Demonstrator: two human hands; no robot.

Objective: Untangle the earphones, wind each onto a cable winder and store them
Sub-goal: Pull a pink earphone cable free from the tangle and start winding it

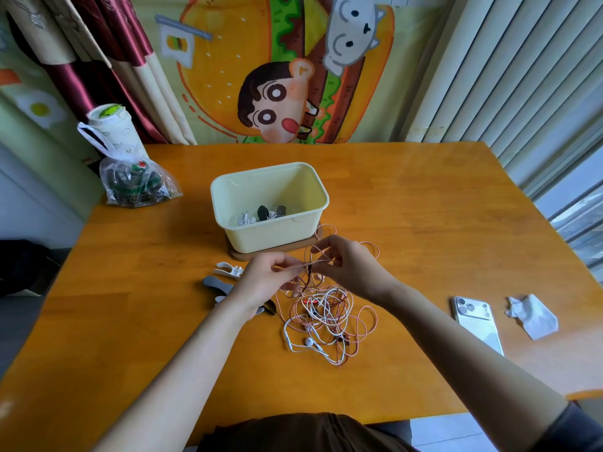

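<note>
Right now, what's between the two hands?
Head view: a short stretch of pink cable, pinched by left hand and right hand, above the tangle.

pink, white, dark earphones [326, 316] tangled on table.

Cable winders [216, 284] half under the left forearm (bag [137, 184] contents indistinct)

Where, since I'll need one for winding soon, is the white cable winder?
Head view: the white cable winder lies on the table just left of the left hand, in front of the cream box, a grey winder beside it.
</note>
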